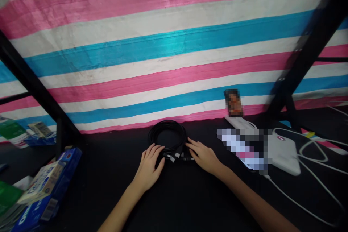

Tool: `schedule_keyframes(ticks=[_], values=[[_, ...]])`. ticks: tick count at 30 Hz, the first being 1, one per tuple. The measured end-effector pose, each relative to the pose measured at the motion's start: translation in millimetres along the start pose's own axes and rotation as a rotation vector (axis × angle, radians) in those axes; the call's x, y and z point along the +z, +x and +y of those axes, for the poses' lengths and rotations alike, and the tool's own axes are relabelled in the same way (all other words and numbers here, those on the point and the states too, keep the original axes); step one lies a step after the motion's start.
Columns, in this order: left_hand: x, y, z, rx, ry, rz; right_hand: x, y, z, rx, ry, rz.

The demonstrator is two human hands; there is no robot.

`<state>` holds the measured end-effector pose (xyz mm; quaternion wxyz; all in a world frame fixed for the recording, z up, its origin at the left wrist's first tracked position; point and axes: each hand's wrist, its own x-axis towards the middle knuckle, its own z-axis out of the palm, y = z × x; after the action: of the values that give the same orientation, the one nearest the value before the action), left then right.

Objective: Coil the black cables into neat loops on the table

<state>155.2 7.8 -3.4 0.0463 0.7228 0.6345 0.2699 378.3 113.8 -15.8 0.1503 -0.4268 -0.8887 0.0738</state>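
A coiled black cable [168,125] lies on the black table, its connector ends [174,156] with pale tips gathered at the near side of the loop. My left hand [150,163] rests at the coil's near left edge, fingers stretched forward and thumb apart. On the other side, my right hand [202,155] lies by the right edge of the coil, its fingers extended toward the cable and the connectors. Both hands look open, and neither is wrapped around the cable.
On the right are a phone [241,150] with a blurred screen, a white power bank [285,154] and white charging cords [304,186]. Blue packages [54,192] lie at the left. Black slanted posts [35,83] frame a striped sheet [163,47] behind the table.
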Motion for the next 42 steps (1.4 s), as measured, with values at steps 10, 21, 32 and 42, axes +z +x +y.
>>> schedule_keyframes(ticks=[10, 21, 32, 42], values=[[-8.4, -0.2, 4.6, -0.028, -0.015, 0.036, -1.6, -2.3, -11.3, -0.173, 0.142, -0.035], [-0.3, -2.3, 4.7, 0.073, -0.018, -0.068, -6.3, -5.0, -21.4, -0.249, 0.154, -0.047], [4.5, 1.8, -2.1, 0.050, 0.080, -0.042, -6.5, -6.9, -25.1, -0.248, 0.130, -0.019], [-19.8, 3.1, -20.6, -0.083, 0.212, -0.107, -6.6, -9.3, -23.0, -0.224, 0.178, -0.026]])
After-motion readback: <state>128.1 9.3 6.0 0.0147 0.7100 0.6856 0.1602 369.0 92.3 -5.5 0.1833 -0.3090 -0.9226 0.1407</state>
